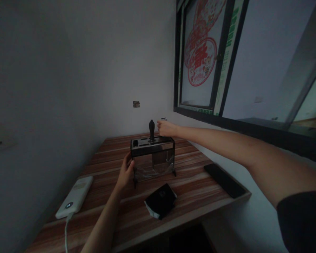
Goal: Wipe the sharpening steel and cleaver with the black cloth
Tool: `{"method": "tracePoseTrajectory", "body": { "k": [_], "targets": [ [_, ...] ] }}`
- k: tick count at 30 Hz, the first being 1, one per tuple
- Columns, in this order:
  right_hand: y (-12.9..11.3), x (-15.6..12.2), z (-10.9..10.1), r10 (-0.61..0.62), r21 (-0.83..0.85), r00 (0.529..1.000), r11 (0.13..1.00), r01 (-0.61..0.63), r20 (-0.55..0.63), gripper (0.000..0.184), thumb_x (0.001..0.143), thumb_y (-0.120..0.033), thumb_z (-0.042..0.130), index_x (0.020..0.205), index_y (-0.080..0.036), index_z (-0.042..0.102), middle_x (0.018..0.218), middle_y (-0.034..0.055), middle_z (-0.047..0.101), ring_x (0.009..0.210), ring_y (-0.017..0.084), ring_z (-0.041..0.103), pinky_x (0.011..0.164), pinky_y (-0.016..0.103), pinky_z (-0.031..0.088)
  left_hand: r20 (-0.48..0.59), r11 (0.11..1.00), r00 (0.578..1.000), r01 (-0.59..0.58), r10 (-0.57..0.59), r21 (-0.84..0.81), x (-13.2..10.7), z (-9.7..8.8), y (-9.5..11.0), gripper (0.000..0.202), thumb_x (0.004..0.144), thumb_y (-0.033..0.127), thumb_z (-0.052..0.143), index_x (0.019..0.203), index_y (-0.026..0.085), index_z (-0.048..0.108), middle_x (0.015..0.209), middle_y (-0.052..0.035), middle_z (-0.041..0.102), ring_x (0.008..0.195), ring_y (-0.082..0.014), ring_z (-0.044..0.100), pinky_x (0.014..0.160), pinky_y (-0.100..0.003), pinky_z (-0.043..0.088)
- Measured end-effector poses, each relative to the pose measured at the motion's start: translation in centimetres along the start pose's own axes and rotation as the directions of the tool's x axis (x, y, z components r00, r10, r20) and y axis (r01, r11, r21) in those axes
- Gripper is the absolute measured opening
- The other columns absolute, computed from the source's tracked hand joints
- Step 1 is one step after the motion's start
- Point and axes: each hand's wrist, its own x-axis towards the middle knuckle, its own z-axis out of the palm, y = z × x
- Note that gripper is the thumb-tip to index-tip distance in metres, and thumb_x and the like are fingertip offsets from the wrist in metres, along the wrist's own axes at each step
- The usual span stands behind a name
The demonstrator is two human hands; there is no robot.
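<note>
A clear-walled knife block point(153, 158) with a black slotted top stands on the wooden desk point(195, 196). One dark knife handle point(151, 130) sticks up from a slot in its top. My left hand point(125, 172) rests against the block's left side, fingers curled on its edge. My right hand point(166, 128) hovers just right of the handle, above the block's back right corner, fingers closed around something small that I cannot make out.
A white power bank point(75, 201) with a cable lies at the desk's left front. A black booklet point(161, 200) lies in front of the block. A flat black slab point(224, 180) lies at the right edge. Walls and a window frame point(221, 117) close in behind and right.
</note>
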Motion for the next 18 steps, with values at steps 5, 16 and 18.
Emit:
{"method": "tracePoseTrajectory", "body": {
  "k": [5, 16, 18],
  "targets": [
    [0.0, -0.3, -0.4, -0.001, 0.004, 1.0, 1.0, 0.001, -0.017, 0.017, 0.08, -0.01, 0.062, 0.066, -0.017, 0.07, 0.068, 0.0041, 0.073, 0.074, 0.018, 0.061, 0.083, 0.037, 0.039, -0.007, 1.0, 1.0, 0.008, -0.008, 0.006, 0.0, -0.1, -0.1, 0.052, 0.081, 0.046, 0.061, 0.126, 0.019, 0.055, 0.138, -0.0128, 0.055, 0.124, -0.0275, 0.054, 0.103, -0.038, 0.044],
    [0.7, -1.3, -1.2, 0.02, -0.025, 0.996, 0.999, -0.022, -0.087, 0.014, 0.084, -0.016, 0.061, 0.079, -0.021, 0.073, 0.077, 0.0006, 0.072, 0.089, 0.02, 0.058, 0.112, 0.052, 0.014, -0.002, 1.0, 1.0, 0.006, -0.006, 0.008, 0.0, 0.0, -0.1, 0.056, 0.081, 0.051, 0.06, 0.127, 0.019, 0.053, 0.138, -0.0124, 0.055, 0.125, -0.027, 0.053, 0.103, -0.036, 0.044],
    [0.8, -1.4, -1.3, 0.02, -0.022, 0.996, 0.999, -0.023, -0.092, 0.014, 0.086, -0.017, 0.061, 0.08, -0.021, 0.073, 0.078, 0.0004, 0.073, 0.089, 0.02, 0.057, 0.112, 0.053, 0.013, -0.002, 1.0, 1.0, 0.004, -0.004, 0.01, 0.0, 0.0, -0.1, 0.057, 0.081, 0.051, 0.06, 0.127, 0.018, 0.053, 0.139, -0.0127, 0.054, 0.126, -0.0272, 0.053, 0.104, -0.036, 0.043]
  ]
}}
